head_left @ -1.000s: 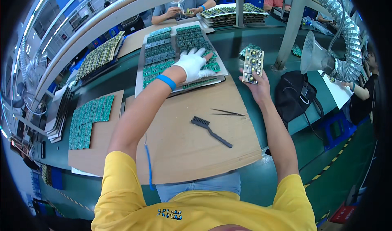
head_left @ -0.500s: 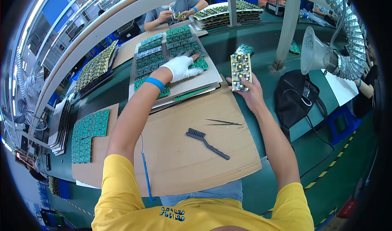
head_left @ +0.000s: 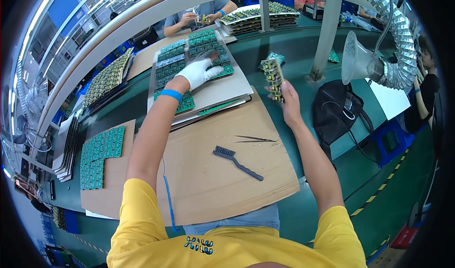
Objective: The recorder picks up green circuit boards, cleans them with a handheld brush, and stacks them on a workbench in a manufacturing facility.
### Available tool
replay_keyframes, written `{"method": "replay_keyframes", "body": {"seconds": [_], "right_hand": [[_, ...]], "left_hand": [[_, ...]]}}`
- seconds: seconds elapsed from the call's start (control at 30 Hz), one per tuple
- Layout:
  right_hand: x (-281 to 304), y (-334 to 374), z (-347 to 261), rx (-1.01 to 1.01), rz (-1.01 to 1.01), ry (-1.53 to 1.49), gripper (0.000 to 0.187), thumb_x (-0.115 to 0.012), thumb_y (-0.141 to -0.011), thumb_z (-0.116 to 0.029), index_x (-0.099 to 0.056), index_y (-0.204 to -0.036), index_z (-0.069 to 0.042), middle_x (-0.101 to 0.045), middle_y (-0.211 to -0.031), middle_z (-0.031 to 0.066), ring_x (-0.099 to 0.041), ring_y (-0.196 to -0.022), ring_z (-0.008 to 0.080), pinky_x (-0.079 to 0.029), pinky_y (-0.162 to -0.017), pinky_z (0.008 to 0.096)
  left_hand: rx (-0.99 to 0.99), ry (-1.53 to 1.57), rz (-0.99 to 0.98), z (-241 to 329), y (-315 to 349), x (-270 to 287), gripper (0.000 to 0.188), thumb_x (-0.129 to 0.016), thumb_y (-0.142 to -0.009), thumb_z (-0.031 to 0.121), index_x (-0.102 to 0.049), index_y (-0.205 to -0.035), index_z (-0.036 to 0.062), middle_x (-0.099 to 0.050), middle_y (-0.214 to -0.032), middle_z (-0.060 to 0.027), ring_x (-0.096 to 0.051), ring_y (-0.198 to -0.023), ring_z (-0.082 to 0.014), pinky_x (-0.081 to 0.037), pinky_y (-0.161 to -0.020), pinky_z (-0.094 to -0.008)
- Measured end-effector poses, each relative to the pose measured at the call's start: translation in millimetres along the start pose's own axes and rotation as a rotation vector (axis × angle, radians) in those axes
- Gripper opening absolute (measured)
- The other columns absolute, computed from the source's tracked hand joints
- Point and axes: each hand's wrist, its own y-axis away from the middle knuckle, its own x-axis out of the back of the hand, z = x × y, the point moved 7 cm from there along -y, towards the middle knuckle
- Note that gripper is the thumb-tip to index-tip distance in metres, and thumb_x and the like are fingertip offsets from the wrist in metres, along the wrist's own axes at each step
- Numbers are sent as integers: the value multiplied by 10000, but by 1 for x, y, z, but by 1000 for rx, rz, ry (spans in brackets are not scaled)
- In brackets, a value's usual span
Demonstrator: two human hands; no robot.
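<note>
- Two hands busy here: the left hand, in a white glove with a blue wrist strap, is reaching out flat over the tray of green boards near the far edge of the bench. Its grip looks loose, fingers spread and resting on the boards rather than closed round one.
- The right hand is clenched on a panel, held upright on edge above the bench, right of the tray and just off the cardboard sheet.
- My read on the step: sorting or picking, one panel already in hand while the gloved hand goes for the next board on the tray. Just a guess from the pose, though.
- The next move would call for pinching a single board by its edges without dragging its neighbours, since they sit packed touching each other in rows.
- The panel itself: narrow, greenish, studded with yellow and dark parts on the face turned this way. Too small to make out more.
- Nearer on the cardboard lie a black brush and tweezers, apart from both hands and untouched.
- More boards sit on a second cardboard piece toward the left edge.
</note>
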Motion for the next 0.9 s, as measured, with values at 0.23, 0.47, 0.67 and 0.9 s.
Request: {"method": "replay_keyframes", "body": {"seconds": [0.23,0.47,0.67,0.9], "right_hand": [[-96,16,-54,495,-380,888,383,-654,-985,-191,-645,-1353,-86,-565,-1428,121,-510,-1336,311,-403,-1126,416],[-145,-26,-54,845,-488,1168,382,-693,-941,-176,-679,-1315,-101,-560,-1430,106,-446,-1392,318,-364,-1157,428],[-20,-102,19,203,-35,886,406,-665,-972,-337,-677,-1331,-149,-533,-1470,169,-364,-1456,383,-339,-1178,492],[2,-120,77,165,-151,1660,518,-579,-1021,-399,-567,-1425,-75,-511,-1501,206,-456,-1384,455,-380,-1147,522]], "left_hand": [[-4,150,225,25,74,39,534,-631,-1002,332,-548,-1435,31,-542,-1462,-237,-523,-1346,-387,-415,-1124,-395],[-28,6,61,57,79,15,426,-652,-978,319,-670,-1268,8,-623,-1343,-214,-577,-1248,-397,-466,-1054,-429],[-141,-142,204,65,85,11,442,-707,-926,326,-706,-1193,-27,-651,-1263,-210,-607,-1162,-383,-501,-979,-442],[22,-125,118,53,78,11,447,-747,-880,328,-738,-1159,-21,-653,-1195,-204,-606,-1106,-366,-506,-957,-452]]}}
